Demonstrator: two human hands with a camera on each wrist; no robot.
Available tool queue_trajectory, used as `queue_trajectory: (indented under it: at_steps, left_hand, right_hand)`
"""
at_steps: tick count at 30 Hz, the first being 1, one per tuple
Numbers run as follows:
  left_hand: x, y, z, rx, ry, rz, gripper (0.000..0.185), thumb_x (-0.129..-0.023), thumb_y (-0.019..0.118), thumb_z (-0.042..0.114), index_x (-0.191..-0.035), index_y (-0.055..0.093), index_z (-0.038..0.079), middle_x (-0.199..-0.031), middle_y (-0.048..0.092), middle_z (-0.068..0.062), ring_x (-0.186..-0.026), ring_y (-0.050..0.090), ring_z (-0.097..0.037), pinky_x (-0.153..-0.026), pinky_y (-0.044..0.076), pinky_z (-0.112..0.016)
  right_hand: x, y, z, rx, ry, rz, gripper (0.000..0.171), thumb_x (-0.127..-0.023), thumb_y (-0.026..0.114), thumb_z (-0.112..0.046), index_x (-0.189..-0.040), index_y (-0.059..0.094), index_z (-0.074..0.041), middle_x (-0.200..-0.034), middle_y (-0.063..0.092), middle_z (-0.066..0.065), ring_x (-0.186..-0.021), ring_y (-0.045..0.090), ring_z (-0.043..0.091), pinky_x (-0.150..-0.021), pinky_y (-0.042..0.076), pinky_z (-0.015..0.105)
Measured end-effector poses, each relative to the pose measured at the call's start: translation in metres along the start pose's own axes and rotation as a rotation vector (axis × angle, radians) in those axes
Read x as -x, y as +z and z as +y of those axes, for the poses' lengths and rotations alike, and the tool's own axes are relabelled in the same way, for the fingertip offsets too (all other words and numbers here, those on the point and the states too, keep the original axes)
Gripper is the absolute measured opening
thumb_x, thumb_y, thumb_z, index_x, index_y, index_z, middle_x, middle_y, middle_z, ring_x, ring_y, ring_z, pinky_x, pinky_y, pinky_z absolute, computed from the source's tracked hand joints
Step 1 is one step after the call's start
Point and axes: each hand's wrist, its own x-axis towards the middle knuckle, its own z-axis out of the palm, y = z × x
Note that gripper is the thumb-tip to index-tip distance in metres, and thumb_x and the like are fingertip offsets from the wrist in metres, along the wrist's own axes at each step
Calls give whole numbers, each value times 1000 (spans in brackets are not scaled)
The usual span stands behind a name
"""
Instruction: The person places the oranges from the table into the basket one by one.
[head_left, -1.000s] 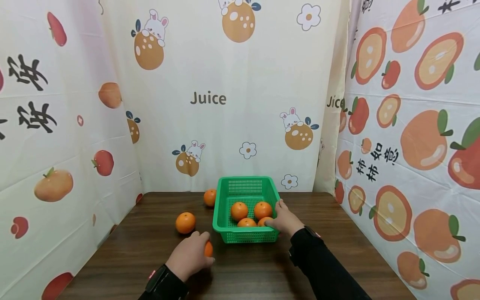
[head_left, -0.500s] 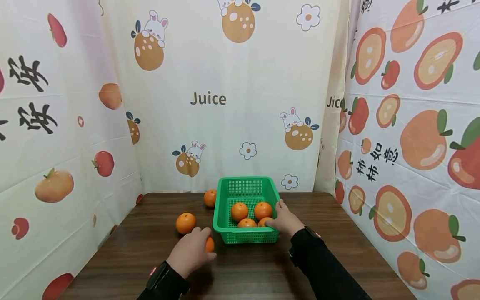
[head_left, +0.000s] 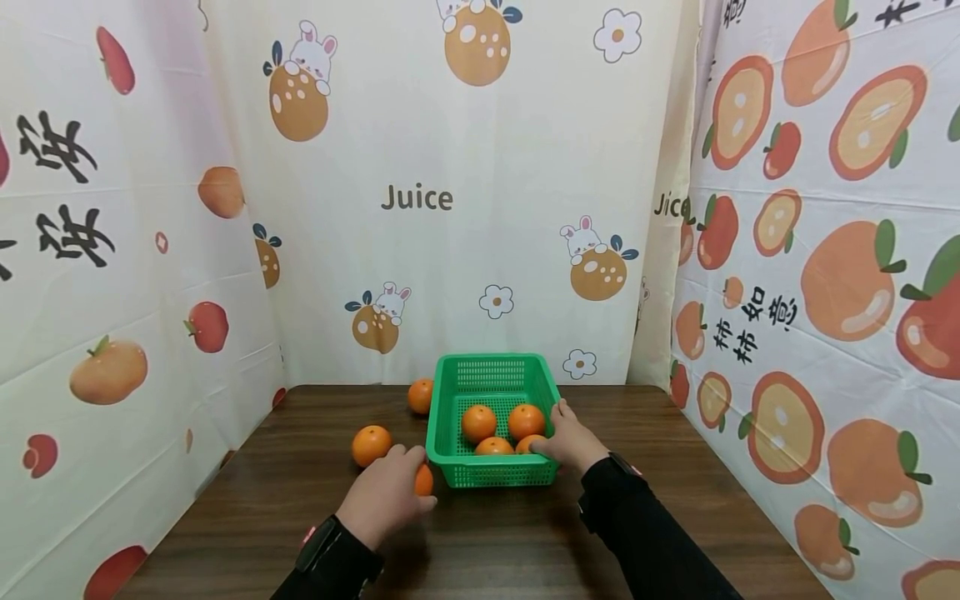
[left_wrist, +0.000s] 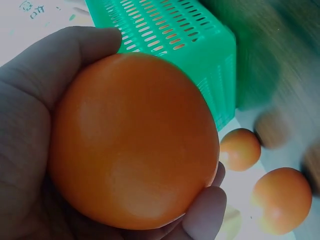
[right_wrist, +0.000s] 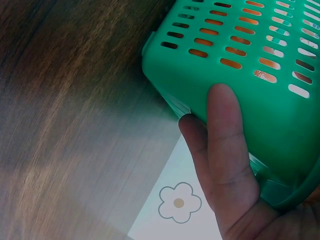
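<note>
dark wood-grain table (head_left: 487, 542); fruit-print cloths (head_left: 480, 250), three sides; left hand (head_left: 384, 493) grips orange (left_wrist: 135, 140)

Basket (head_left: 501, 476) on table (head_left: 675, 492), four oranges (head_left: 478, 423) inside; two loose oranges (head_left: 371, 447) to left; curtain (head_left: 450, 258) behind.

Held orange (head_left: 424, 481) partly hidden, head view
Covered by left hand (head_left: 384, 497); basket (right_wrist: 260, 106) cropped at two o'clock, right wrist view.
</note>
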Motion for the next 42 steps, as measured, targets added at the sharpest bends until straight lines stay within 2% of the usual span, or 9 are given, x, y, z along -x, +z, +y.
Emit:
queue_trajectory:
  at_steps: [7,19,26,42]
  left_hand:
    - [-5,-2,3,-29,18,29,58,-83,90,41,-130,67,15,-110,64,-6,-81,57,-18,-77,56,-41]
    - [-17,-16,14,-33,49,55,57,-84,89,38,-131,67,15,-108,62,-7,-79,56,-21,-72,53,-38]
    - [-22,-16,13,-34,38,42,57,-85,88,39,-131,66,16,-109,61,-7,-81,56,-21,-72,52,-37]
    - [-33,-20,17,-44,61,71,46,-85,88,36,-122,66,18,-105,58,-6,-79,55,-22,-70,49,-35]
  right_hand:
    - [-2,0,1,8,-3,1,95,-100,75,-29,-169,16,0,-180,-2,18,-129,55,42,-72,62,43]
    - [-2,1,1,2,-7,-1,94,-100,74,-28,-169,16,1,-180,-2,18,-126,56,42,-72,62,44]
    - [-2,1,1,6,4,-6,94,-101,73,-29,-169,16,0,-180,-3,17,-122,58,40,-73,62,44]
    - [-3,0,2,11,0,-11,94,-102,72,-30,-170,14,-1,-180,-3,17,-126,56,41,-71,61,42]
